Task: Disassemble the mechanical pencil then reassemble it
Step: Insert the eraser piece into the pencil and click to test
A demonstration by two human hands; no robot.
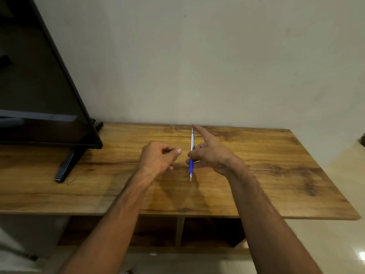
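There is one view only, taken from the person's head, so nothing is shared with a second view. It looks forward and down across the wooden surface (256, 175) toward the plain wall (197, 66) behind its far edge. The lens is wide: the near edge bows, and both forearms run in from the bottom corners. It sits close, above the near edge, which crosses the lower third. The surface's right corners are in frame; its left end runs out of frame under a dark screen (39, 86). Floor shows below and right.
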